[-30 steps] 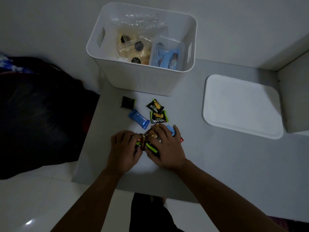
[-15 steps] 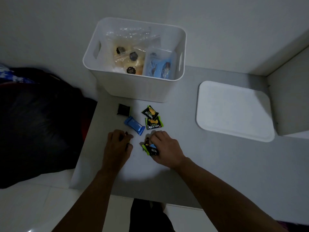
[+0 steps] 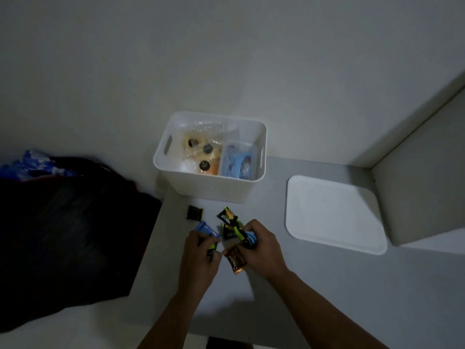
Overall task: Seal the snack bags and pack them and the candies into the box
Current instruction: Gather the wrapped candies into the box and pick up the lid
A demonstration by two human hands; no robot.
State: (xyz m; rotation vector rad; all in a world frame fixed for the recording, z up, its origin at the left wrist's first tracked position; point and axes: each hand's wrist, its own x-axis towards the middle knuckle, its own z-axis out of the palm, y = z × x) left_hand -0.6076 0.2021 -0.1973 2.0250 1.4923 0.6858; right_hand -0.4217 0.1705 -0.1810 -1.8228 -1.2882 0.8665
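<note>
Both hands have lifted off the table [image 3: 314, 285], the left hand [image 3: 198, 258] closed on a few candies and the right hand [image 3: 261, 248] on a fuller bunch, so carry each fistful snugly to the box [image 3: 208, 182] just beyond, leaving two loose candies [image 3: 195, 212] ahead of the knuckles for another pass.

candy wrapper [image 3: 227, 215] print — blurred, unreadable
</note>
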